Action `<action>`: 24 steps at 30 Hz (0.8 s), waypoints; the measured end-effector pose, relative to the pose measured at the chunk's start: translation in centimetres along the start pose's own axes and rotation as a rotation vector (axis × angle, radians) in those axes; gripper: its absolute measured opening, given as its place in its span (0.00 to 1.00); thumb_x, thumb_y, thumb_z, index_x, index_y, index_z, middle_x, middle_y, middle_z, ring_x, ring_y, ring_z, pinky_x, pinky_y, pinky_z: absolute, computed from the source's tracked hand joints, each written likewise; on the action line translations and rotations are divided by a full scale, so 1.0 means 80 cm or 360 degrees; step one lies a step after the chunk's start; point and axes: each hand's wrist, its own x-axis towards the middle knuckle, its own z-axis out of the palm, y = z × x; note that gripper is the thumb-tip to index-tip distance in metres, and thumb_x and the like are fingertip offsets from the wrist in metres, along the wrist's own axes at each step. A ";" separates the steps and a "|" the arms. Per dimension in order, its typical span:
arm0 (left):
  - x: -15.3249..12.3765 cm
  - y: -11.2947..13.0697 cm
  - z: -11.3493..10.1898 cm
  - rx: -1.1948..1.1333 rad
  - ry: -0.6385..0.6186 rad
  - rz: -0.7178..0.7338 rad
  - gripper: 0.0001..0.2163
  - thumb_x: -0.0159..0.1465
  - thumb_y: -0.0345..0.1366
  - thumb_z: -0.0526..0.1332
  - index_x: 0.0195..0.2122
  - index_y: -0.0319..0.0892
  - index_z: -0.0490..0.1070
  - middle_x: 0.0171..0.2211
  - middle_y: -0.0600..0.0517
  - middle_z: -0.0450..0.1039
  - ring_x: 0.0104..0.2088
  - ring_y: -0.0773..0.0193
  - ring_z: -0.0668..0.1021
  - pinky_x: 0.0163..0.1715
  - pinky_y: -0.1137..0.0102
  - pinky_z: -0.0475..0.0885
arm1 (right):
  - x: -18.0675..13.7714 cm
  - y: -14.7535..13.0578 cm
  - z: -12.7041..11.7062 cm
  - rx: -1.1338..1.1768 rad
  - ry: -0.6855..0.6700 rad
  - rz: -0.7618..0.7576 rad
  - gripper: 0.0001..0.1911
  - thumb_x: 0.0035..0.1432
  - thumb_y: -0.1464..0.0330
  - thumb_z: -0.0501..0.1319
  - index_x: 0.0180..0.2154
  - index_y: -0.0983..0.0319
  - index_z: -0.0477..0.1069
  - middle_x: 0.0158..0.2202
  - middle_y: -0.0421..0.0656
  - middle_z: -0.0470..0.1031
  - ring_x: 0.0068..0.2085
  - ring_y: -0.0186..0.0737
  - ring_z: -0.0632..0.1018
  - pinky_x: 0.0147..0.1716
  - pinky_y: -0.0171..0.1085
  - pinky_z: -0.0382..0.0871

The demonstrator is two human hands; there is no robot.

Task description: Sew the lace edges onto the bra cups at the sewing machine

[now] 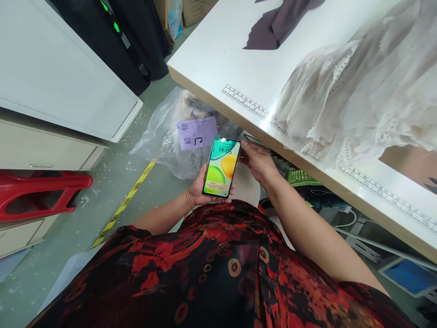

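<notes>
A smartphone (221,168) with a lit screen showing 19:05 is held face up above my lap. My left hand (200,187) wraps round its lower part, with fingertips showing at its right edge. At the upper right edge, my right hand (259,159) is closed, thumb and fingers against the phone's side; some fingers are partly hidden. Just beyond the phone, a purple paper label (196,133) marked 12, with printed codes, lies against a clear plastic bag (160,132). Pale, crumpled contents show inside the bag.
A white table (211,50) with ruler markings stands at the right, bearing sheer lace fabric (327,91) and dark fabric (273,27). Cluttered shelving lies below it. At left are a white cabinet (61,68), a red plastic stool (41,189) and yellow floor tape (126,200). Dark-trousered legs (136,41) appear behind.
</notes>
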 end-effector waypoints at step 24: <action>-0.007 0.004 -0.001 0.0047 0.0175 0.0177 0.45 0.63 0.62 0.27 0.53 0.31 0.70 0.46 0.32 0.73 0.43 0.44 0.78 0.39 0.50 0.75 | -0.070 0.111 -0.084 -0.1994 -0.0261 -0.0719 0.22 0.64 0.63 0.51 0.53 0.67 0.71 0.51 0.57 0.68 0.52 0.53 0.69 0.51 0.50 0.65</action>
